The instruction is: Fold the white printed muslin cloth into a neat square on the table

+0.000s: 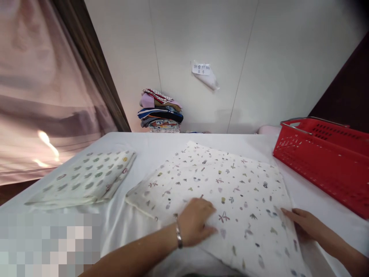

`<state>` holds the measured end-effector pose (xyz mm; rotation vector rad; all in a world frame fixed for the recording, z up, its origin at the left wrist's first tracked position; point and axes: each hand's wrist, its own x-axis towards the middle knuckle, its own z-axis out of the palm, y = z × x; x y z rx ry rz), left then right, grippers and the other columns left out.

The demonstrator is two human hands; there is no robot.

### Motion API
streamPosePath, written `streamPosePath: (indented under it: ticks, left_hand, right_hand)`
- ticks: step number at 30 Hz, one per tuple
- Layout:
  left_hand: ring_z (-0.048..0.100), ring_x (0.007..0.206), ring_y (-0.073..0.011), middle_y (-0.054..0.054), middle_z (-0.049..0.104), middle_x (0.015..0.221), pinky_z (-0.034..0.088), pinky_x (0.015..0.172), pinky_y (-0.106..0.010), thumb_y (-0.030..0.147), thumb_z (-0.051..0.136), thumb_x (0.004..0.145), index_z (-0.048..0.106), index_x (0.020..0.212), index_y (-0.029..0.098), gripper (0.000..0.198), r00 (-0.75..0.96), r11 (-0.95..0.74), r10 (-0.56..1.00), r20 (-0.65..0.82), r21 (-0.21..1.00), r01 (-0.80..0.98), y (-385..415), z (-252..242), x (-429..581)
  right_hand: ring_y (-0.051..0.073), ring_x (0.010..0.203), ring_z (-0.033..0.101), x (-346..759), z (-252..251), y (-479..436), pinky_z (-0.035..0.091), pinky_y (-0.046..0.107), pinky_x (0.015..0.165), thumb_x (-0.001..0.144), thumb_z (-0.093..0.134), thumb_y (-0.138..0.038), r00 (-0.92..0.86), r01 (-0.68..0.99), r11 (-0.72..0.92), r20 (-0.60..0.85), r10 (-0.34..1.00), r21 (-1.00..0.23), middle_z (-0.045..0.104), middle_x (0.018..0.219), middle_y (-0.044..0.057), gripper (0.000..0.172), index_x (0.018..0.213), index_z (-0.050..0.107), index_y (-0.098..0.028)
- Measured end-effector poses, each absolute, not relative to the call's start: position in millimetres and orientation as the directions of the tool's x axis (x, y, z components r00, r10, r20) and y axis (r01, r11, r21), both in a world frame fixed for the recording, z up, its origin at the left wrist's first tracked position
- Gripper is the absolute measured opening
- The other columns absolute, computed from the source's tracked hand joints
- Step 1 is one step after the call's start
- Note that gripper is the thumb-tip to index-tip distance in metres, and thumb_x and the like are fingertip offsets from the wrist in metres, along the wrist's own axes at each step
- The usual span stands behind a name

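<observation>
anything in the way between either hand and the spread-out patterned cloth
Nothing visible: the left hand is on the spread-out cloth, the right hand at its right edge. The red basket is off to the right, the folded cloth to the left; neither is between.

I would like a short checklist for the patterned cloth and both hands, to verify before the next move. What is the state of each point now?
1. Left hand over the patterned cloth, thumb and fingers apart: ok.
2. Right hand at the cloth's right edge: ok.
3. Right hand's grip on that edge: cannot tell.
4. Whole cloth within view: not ok; its near part runs off the bottom.
5. Folded cloth on the left, apart from the patterned one: ok.
6. Red basket not touching the cloth: ok.
</observation>
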<state>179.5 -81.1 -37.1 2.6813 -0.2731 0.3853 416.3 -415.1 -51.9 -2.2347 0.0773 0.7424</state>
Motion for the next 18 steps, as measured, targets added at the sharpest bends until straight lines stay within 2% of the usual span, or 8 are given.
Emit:
streamPosePath:
  ticks: [2,4,7,9,13,16,18]
  left_hand:
    - [0.052,0.101,-0.0224,-0.007,0.058,0.114,0.037,0.088,-0.038,0.054,0.058,0.072,0.049,0.117,0.023,0.056,0.901,-0.831,-0.333,0.278,0.366,-0.42,-121,-40,183]
    - [0.05,0.103,-0.0227,-0.008,0.055,0.118,0.034,0.088,-0.038,0.055,0.056,0.074,0.044,0.121,0.022,0.059,0.866,-0.807,-0.446,0.224,0.318,-0.498,-147,-42,186]
    - [0.048,0.103,-0.0226,-0.009,0.052,0.12,0.033,0.086,-0.036,0.053,0.053,0.077,0.041,0.124,0.019,0.06,0.849,-0.817,-0.499,0.175,0.23,-0.528,-167,-43,192]
    - [0.047,0.101,-0.0224,-0.009,0.052,0.117,0.033,0.083,-0.035,0.054,0.054,0.076,0.042,0.122,0.017,0.06,0.839,-0.824,-0.509,0.195,0.173,-0.54,-176,-44,197]
    - [0.048,0.092,-0.0208,-0.007,0.055,0.1,0.034,0.072,-0.032,0.044,0.055,0.077,0.05,0.105,0.016,0.04,0.791,-0.811,-0.56,0.244,0.031,-0.584,-196,-49,201]
    - [0.05,0.083,-0.019,-0.006,0.054,0.09,0.034,0.064,-0.03,0.033,0.052,0.08,0.051,0.094,0.015,0.022,0.772,-0.806,-0.582,0.255,-0.058,-0.589,-210,-54,202]
    - [0.051,0.079,-0.0182,-0.004,0.054,0.087,0.034,0.06,-0.03,0.029,0.05,0.081,0.051,0.088,0.016,0.015,0.78,-0.813,-0.572,0.253,-0.052,-0.58,-218,-56,204]
  right_hand:
    - [0.018,0.049,0.056,409,-46,-416,0.047,0.029,0.044,0.071,0.056,-0.061,0.759,-0.336,-0.63,-0.597,0.259,-0.7,0.059,0.059,0.004,0.04,0.078,0.057,-0.021]
    - [0.017,0.055,0.059,405,-41,-418,0.049,0.026,0.049,0.071,0.06,-0.056,0.7,-0.428,-0.552,-0.649,0.299,-0.716,0.063,0.065,0.005,0.038,0.079,0.058,-0.019]
    - [0.02,0.075,0.064,404,-39,-416,0.052,0.026,0.064,0.072,0.065,-0.046,0.634,-0.564,-0.417,-0.697,0.336,-0.713,0.068,0.083,0.009,0.035,0.087,0.06,-0.016]
    - [0.023,0.088,0.064,403,-38,-412,0.052,0.03,0.074,0.074,0.063,-0.041,0.596,-0.626,-0.319,-0.7,0.393,-0.712,0.068,0.093,0.012,0.036,0.098,0.059,-0.015]
    - [0.025,0.094,0.063,398,-36,-404,0.05,0.035,0.082,0.078,0.058,-0.033,0.554,-0.717,-0.157,-0.692,0.462,-0.679,0.068,0.099,0.013,0.044,0.117,0.051,-0.013]
    - [0.025,0.091,0.064,391,-34,-400,0.05,0.037,0.084,0.08,0.053,-0.027,0.59,-0.737,-0.052,-0.679,0.437,-0.674,0.068,0.099,0.013,0.047,0.123,0.047,-0.012]
    - [0.025,0.089,0.065,386,-32,-399,0.05,0.037,0.083,0.08,0.051,-0.025,0.635,-0.723,0.002,-0.663,0.397,-0.691,0.069,0.097,0.013,0.046,0.124,0.047,-0.011]
